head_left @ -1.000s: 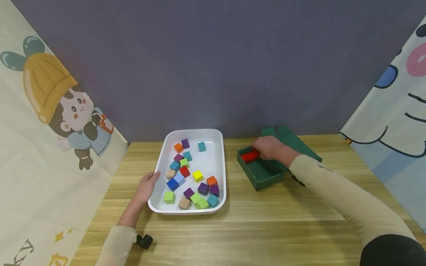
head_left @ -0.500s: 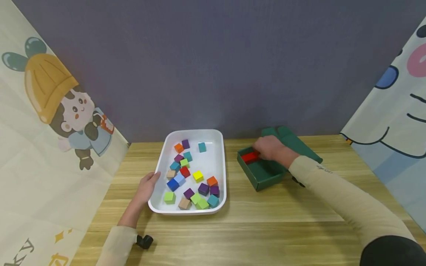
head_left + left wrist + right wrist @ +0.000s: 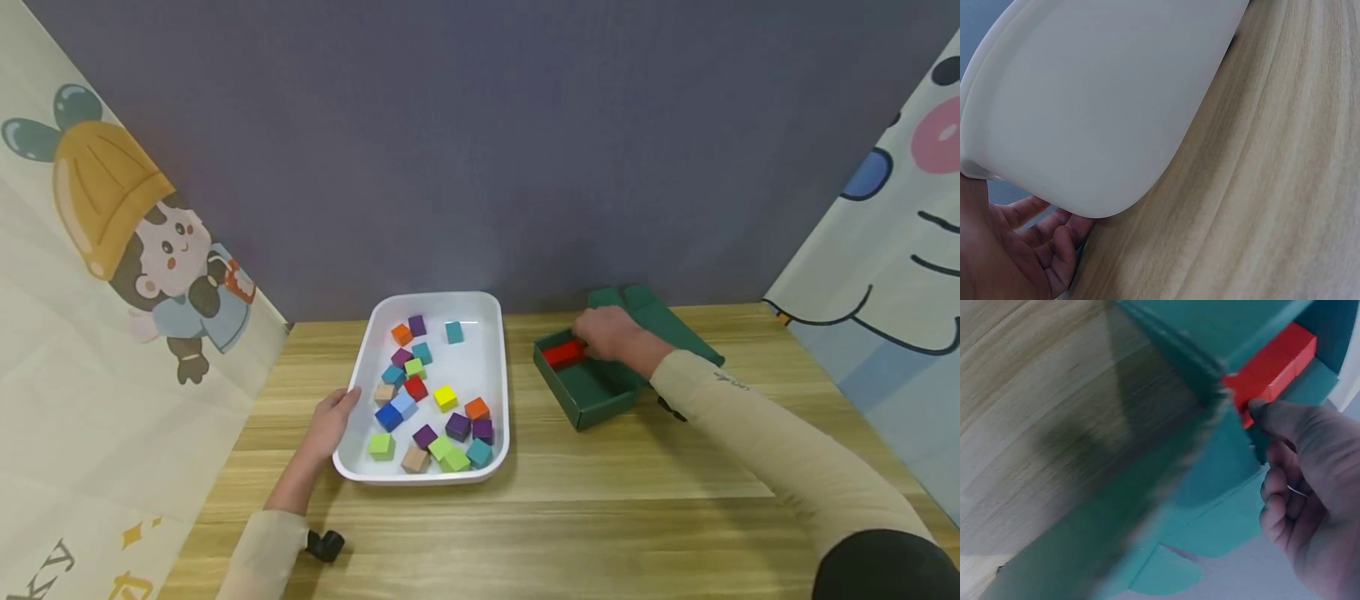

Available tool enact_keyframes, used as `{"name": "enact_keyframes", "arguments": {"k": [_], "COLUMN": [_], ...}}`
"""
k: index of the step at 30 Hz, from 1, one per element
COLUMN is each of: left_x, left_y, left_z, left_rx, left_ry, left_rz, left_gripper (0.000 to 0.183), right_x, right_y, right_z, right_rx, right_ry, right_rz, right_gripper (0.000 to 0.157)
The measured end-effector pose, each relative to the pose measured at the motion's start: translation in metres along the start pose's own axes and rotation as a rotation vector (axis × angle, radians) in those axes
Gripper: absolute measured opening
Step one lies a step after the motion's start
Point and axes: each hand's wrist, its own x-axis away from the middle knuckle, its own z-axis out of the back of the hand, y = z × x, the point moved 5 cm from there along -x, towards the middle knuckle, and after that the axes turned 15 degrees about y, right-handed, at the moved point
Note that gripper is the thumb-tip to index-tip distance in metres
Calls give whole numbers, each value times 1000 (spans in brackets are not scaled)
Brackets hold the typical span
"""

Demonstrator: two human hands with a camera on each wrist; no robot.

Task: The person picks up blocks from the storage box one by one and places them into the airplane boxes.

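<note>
A white tray [image 3: 472, 358] holding several coloured cubes lies left of centre. My left hand [image 3: 330, 421] grips its left edge, thumb over the rim; the left wrist view shows the curled fingers [image 3: 1044, 240] along the tray's outer wall. To the right is an uncovered green cardboard box [image 3: 609, 410]. A row of red cubes [image 3: 562, 354] lines its far left side. My right hand [image 3: 609, 332] reaches into the box's far corner. In the right wrist view its thumb presses the end red cube [image 3: 1247, 400], with the other fingers curled, the index fingertip hidden.
The box's green lid flap [image 3: 675, 329] leans out behind and to the right, under the right forearm. A grey wall [image 3: 480, 167] stands at the table's far edge. The wooden table [image 3: 525, 533] extends in front of tray and box.
My right hand has shifted very slightly right along the row of red cubes. The left hand, the tray and its cubes stay as they were.
</note>
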Motion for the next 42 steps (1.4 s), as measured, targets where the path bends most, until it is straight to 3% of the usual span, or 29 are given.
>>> {"name": "enact_keyframes", "arguments": {"k": [4, 8, 12, 22, 27, 33, 42], "left_x": [0, -1, -1, -3, -3, -1, 2], "left_y": [-1, -2, -1, -3, -2, 0, 3], "left_z": [1, 1, 0, -3, -4, -4, 0], "left_rx": [3, 13, 18, 40, 33, 32, 49], "left_ry": [0, -2, -10, -1, 11, 4, -4], "left_rz": [7, 15, 24, 24, 19, 22, 30], "left_gripper": [63, 65, 66, 68, 66, 65, 66], "right_x": [-8, -20, -38, -93, -114, -133, -147], "right_y": [-12, -38, -75, -176, -211, -228, -227], "right_z": [11, 27, 37, 39, 35, 20, -4], "right_rx": [-62, -151, -184, -214, -306, -363, -396], "right_ry": [25, 65, 65, -51, -76, -126, -171], "right_rz": [-20, -7, 39, 151, 132, 39, -108], "right_gripper": [22, 5, 12, 24, 24, 23, 37]}}
